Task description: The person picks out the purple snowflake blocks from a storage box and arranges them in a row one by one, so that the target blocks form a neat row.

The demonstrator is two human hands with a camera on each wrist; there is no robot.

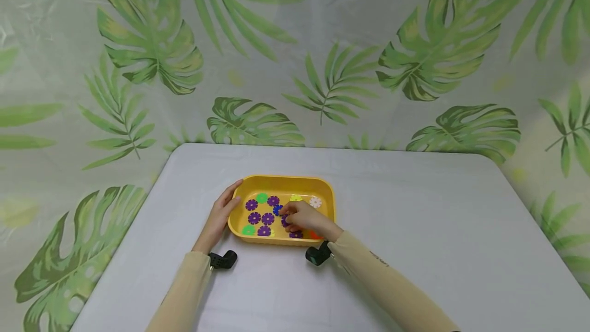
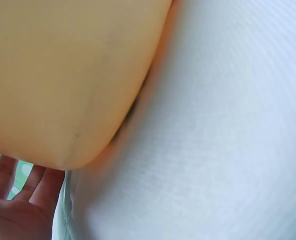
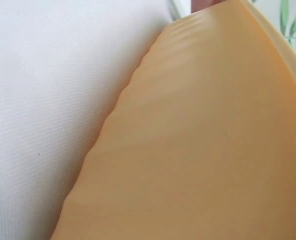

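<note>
My left hand (image 1: 222, 216) holds the yellow plastic basin (image 1: 329, 193) at its left end, thumb over the rim and fingers along the outer wall. In the left wrist view, left fingers (image 2: 48, 192) lie against the basin wall. My right hand (image 1: 301, 215) reaches into the basin, fingers bent downward among notched flower-shaped discs. A blue disc (image 1: 277, 210) is right at its fingertips. One purple disc (image 1: 285, 221) lies partly behind the fingers; I cannot tell whether it is pinched. In the right wrist view, the basin's ribbed wall (image 3: 197, 130) hides the right hand.
Several purple discs (image 1: 254, 218) lie in the basin's left half, with green discs (image 1: 248, 230) beside them. A white disc (image 1: 315, 202), a yellow disc (image 1: 296, 198) and an orange-red disc (image 1: 316, 235) are toward the right. A white cloth (image 1: 415, 219) covers the table.
</note>
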